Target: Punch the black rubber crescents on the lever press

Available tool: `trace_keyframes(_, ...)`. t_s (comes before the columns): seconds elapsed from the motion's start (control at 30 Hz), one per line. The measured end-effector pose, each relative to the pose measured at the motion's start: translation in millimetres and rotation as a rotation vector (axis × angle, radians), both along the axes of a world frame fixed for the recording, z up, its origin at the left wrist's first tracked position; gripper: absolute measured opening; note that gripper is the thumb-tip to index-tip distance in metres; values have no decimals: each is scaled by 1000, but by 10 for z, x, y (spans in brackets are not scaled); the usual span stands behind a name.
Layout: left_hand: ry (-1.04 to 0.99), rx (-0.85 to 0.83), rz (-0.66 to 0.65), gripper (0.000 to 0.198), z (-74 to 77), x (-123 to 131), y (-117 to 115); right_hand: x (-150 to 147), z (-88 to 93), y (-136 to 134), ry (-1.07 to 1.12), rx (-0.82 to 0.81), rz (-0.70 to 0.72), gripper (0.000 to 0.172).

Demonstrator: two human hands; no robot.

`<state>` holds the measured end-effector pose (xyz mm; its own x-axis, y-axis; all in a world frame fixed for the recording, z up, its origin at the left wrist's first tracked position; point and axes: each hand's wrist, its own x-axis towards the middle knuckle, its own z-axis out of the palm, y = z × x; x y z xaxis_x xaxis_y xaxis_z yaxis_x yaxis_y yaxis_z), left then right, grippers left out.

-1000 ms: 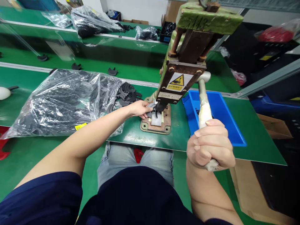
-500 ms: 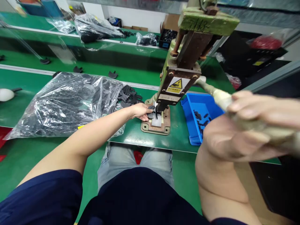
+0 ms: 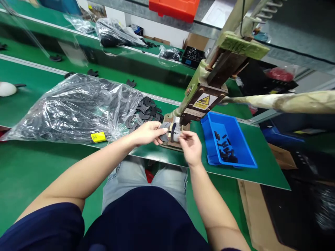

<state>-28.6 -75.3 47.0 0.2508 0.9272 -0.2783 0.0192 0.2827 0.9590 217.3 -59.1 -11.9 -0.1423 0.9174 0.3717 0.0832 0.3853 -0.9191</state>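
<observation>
Press (image 3: 192, 85) bears a yellow-triangle warning label (image 3: 204, 100), its small writing unreadable.

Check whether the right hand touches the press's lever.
Apart: the head view shows a clear gap between the right hand and the lever, higher up.

The light is bright, with white glare on the plastic bag (image 3: 75, 109) at nine o'clock; the right hand (image 3: 191, 146) is slightly blurred.

Curved grey piece (image 3: 164, 137) in left hand (image 3: 149, 134)
</observation>
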Motion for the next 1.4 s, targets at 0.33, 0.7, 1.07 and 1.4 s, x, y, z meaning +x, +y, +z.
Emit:
trace_keyframes(0.33,106,73,-5,31,101,16,-282,-445,-91,-84,14,26,113,39)
trace_keyframes(0.7,40,80,-45,32,257,130,-383,-456,-17,-279,-32,107,34,27)
trace_keyframes(1.07,153,76,-40,35,208,-88,-269,-223,121,-113,-294,325,100,19)
trace_keyframes(1.4,602,663,260,26,147,-99,-415,-237,161,-150,-393,452,97,14)
